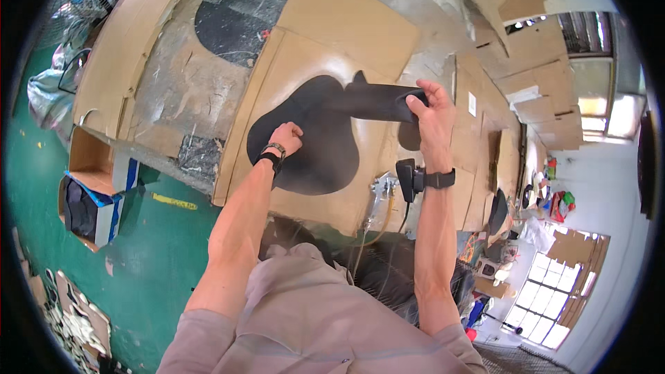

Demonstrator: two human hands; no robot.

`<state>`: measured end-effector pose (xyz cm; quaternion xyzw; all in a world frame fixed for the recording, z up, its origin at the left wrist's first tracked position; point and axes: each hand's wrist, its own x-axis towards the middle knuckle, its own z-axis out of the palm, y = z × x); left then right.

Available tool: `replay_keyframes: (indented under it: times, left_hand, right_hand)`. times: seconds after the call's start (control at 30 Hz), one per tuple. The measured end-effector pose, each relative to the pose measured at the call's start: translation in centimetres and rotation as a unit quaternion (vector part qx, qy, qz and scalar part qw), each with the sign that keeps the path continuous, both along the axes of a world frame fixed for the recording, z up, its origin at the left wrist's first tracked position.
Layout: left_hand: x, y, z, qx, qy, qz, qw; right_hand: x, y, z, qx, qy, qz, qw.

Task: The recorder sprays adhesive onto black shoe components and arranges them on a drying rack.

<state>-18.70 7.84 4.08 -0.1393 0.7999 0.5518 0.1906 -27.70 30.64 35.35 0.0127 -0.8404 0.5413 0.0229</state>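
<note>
A large black sheet piece (320, 156) with rounded edges lies flat on cardboard in front of me. Over its upper right part, a flexible black strip (377, 102) stretches to the right. My right hand (435, 116) pinches the strip's right end between thumb and fingers, lifting and bending it a little. My left hand (285, 138) rests on the middle of the large black piece with its fingers curled; whether something small is inside them is hidden. Below the strip's right end shows a small dark round patch (409, 136). A black device (409, 179) is strapped at my right wrist.
A metal tool (382, 187) with a yellowish hose hangs at the near table edge. Cardboard sheets (346, 17) cover the table, with a black round patch (242, 17) farther left. Open boxes (90, 211) stand on the green floor (166, 256) at the left.
</note>
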Motion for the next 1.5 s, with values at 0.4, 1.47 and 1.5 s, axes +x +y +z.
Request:
replay_keyframes:
  times: [0.4, 1.47, 1.5]
  left_hand:
    - [0.1, -0.7, 5.2, 0.118, 0.079, -0.003, 0.99]
    - [16.4, 16.9, 36.6, 0.053, 0.55, -0.4, 0.731]
    - [16.7, 17.6, 36.8, 0.065, 0.553, -0.385, 0.736]
  right_hand:
    - [14.6, 2.0, 11.2, 0.078, 0.03, -0.033, 0.996]
    - [45.6, 7.4, 3.1, 0.053, 0.128, -0.205, 0.969]
    - [45.9, 8.1, 2.7, 0.061, 0.137, -0.21, 0.966]
